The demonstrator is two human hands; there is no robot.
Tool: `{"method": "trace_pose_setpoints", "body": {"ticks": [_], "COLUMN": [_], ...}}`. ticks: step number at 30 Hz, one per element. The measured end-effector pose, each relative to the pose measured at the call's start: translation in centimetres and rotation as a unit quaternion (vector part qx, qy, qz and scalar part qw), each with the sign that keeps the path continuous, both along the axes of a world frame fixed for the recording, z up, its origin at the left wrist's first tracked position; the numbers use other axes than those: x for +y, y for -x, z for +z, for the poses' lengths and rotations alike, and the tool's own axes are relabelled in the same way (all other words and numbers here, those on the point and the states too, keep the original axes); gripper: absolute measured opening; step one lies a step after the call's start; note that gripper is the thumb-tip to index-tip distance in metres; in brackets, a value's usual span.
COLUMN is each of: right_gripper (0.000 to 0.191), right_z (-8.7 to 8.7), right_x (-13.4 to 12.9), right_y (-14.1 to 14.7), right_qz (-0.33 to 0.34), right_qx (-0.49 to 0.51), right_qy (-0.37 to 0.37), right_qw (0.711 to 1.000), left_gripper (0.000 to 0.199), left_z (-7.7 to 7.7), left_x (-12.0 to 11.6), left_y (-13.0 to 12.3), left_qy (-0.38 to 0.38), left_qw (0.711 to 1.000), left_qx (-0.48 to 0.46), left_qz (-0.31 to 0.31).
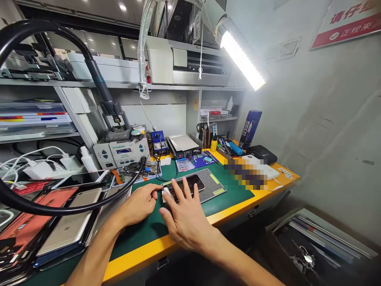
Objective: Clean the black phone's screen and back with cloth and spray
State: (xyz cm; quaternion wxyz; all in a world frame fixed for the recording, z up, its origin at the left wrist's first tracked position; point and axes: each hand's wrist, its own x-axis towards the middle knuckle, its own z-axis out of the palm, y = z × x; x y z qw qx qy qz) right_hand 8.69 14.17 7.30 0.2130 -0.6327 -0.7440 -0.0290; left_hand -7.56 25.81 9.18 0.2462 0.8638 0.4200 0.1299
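Note:
A dark smartphone with its screen lit lies face up on a grey perforated mat. My right hand spreads its fingers over the phone, covering much of the screen. A crumpled white wipe or tissue shows at the phone's left end, by the right index finger. At that same end is my left hand, its index finger stretched to the phone's edge and the other fingers curled in. I see nothing inside the curled fingers. Whether the right fingers press on the glass is hard to make out.
A black flexible tube loops across the left side, above several phones and phone parts. Behind the green mat stand a soldering station and a flat black device. A bright lamp hangs overhead. An open drawer is lower right.

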Motion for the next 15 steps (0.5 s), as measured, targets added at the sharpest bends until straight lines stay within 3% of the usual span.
{"method": "trace_pose_setpoints", "body": {"ticks": [4,15], "right_gripper": [0.051,0.052], "right_z": [0.1,0.0], "right_x": [0.1,-0.6], "right_y": [-1.4,-8.9], "right_qz": [-0.023,-0.152], "right_qx": [-0.009,-0.064], "right_qy": [-0.004,0.041], "right_qw": [1.0,0.985], "left_gripper": [0.047,0.046], "left_z": [0.1,0.8], "left_x": [-0.1,-0.5], "left_y": [0.0,-0.1], "left_qy": [-0.002,0.005], "left_qw": [1.0,1.0], "left_qx": [0.006,0.02], "left_qz": [0.003,0.008]}}
